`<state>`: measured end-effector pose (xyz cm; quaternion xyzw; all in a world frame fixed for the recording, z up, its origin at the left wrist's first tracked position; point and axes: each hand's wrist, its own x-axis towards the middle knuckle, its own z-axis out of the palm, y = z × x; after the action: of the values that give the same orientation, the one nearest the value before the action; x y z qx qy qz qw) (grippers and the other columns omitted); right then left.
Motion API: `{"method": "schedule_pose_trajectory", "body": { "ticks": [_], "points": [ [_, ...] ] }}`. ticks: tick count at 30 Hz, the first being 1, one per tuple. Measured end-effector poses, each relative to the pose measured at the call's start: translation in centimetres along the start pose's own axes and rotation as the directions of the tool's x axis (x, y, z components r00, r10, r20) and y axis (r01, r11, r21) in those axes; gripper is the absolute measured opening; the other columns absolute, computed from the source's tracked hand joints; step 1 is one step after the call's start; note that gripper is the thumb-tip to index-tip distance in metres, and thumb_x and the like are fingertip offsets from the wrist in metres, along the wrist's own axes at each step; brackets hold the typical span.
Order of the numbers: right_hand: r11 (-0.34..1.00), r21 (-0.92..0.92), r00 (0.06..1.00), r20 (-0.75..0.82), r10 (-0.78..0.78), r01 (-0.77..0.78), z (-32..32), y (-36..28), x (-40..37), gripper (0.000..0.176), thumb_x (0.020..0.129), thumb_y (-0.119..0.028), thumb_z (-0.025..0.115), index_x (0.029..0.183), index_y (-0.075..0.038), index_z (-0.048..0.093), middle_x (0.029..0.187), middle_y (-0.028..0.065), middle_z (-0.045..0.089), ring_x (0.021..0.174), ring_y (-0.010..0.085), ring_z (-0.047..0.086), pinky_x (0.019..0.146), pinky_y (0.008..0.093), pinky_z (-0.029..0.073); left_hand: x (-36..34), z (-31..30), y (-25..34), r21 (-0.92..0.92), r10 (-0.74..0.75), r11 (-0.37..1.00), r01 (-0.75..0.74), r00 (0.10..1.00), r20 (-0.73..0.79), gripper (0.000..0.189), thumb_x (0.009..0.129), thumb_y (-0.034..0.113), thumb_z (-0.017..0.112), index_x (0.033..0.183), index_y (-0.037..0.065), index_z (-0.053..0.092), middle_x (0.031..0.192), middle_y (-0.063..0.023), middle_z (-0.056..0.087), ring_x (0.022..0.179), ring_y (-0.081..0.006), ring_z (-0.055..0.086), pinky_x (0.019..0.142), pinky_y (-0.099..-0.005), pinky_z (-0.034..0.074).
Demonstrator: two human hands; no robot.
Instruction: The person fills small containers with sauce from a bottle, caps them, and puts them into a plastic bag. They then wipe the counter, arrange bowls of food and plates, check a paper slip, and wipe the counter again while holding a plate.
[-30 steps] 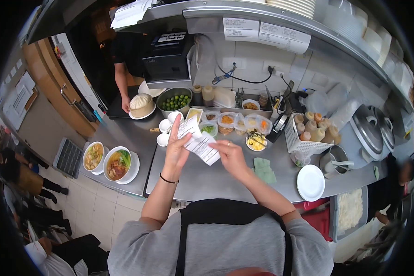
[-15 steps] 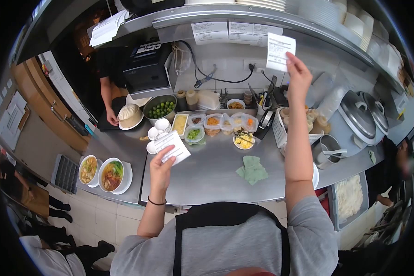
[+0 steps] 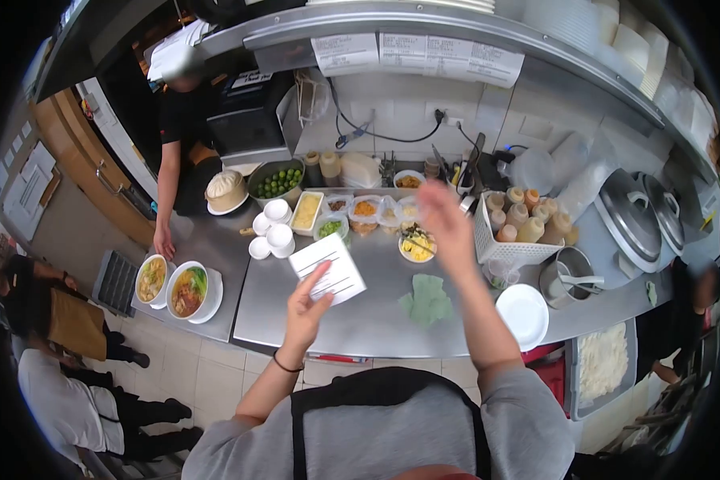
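Note:
My left hand [image 3: 306, 308] grips a white printed slip [image 3: 328, 270] between thumb and fingers, above the steel counter [image 3: 360, 332]. Smeared by motion, my right hand [image 3: 448, 228] is raised over the counter, near a small bowl of yellow food [image 3: 416, 245]; its fingers cannot be made out. Below it lies a crumpled green cloth [image 3: 429, 299]. More printed slips [image 3: 448, 58] hang in a row under the overhead shelf. Small tubs of toppings [image 3: 366, 210] stand behind the held slip.
At the left, a co-worker's hand [image 3: 163, 242] touches a soup bowl [image 3: 152, 280] beside another soup bowl [image 3: 189, 293]. A white basket of bottles [image 3: 504, 250], white plates [image 3: 522, 317] and a metal pot [image 3: 558, 280] stand right. Several people are at the sides.
My right hand has come down from the shelf, and the slip it held now hangs in the row there. My left hand has shifted right. The co-worker's hand has reached the soup bowl.

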<state>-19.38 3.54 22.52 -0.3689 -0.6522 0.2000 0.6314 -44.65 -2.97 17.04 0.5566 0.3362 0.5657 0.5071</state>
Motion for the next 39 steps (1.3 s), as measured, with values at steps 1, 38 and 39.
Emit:
{"method": "schedule_pose_trajectory", "body": {
  "ticks": [1,38,39],
  "points": [
    [0.991,-0.089,0.984,0.141,0.11,-0.098,1.4,-0.1,-3.5,0.039,0.081,-0.01,0.06,0.118,-0.002,0.049,0.11,0.0079,0.054,0.096,0.0146,0.053,0.082,0.0277,0.043,-0.4,0.9,-0.1,-0.016,-0.029,0.999,0.03,0.998,0.051,0.048,0.078,-0.006,0.053,0.125,0.001,0.044,0.126,-0.0107,0.042,0.118,-0.0181,0.038,0.098,-0.0286,0.028],
    [0.35,-0.419,-0.23,-0.31,-0.923,-0.838,-40.7,-82.8,-70.4,0.032,0.068,0.003,0.048,0.092,-0.003,0.067,0.095,0.0164,0.064,0.087,0.0237,0.061,0.08,0.0283,0.045,-32.3,11.3,-33.7,0.816,-0.804,0.559,-0.144,0.145,0.576,0.025,0.071,0.015,0.063,0.094,0.007,0.063,0.085,-0.0057,0.06,0.076,-0.0211,0.056,0.058,-0.0367,0.049],
    [0.323,-0.415,-0.231,-0.258,-0.938,-0.85,-42.0,-85.0,-71.5,0.03,0.067,0.001,0.05,0.092,-0.004,0.067,0.094,0.0168,0.064,0.086,0.0241,0.062,0.079,0.0289,0.045,-32.8,10.9,-36.9,0.746,-0.744,0.664,0.05,0.139,0.653,0.022,0.07,0.016,0.062,0.09,0.006,0.064,0.081,-0.0089,0.063,0.074,-0.0238,0.059,0.062,-0.0391,0.05]
  ]
}}
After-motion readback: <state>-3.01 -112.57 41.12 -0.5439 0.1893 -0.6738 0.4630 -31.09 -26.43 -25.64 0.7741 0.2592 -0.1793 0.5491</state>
